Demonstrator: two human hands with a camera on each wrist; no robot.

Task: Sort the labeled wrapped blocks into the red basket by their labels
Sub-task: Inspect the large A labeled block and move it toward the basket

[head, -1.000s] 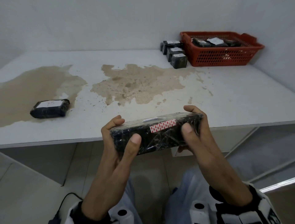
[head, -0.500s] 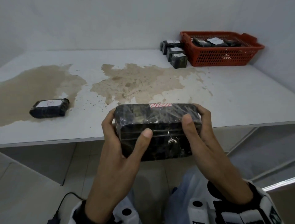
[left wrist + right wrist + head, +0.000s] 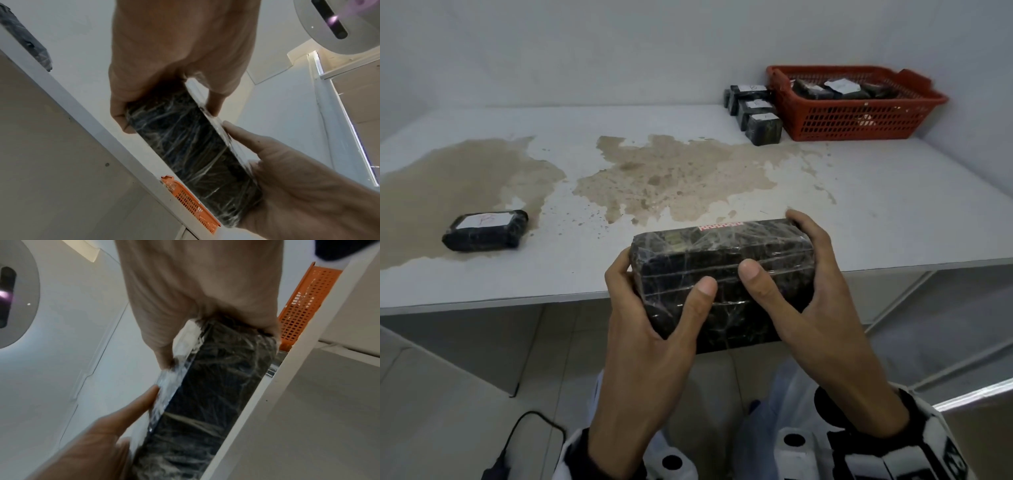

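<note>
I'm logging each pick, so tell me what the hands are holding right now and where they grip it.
Both hands hold one wrapped block: the left hand grips its left end, the right hand its right end.

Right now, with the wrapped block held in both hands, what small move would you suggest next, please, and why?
Probably keep turning the wrapped block until a label shows: both the left hand and right hand grip it, and only red-patterned tape is visible.
</note>
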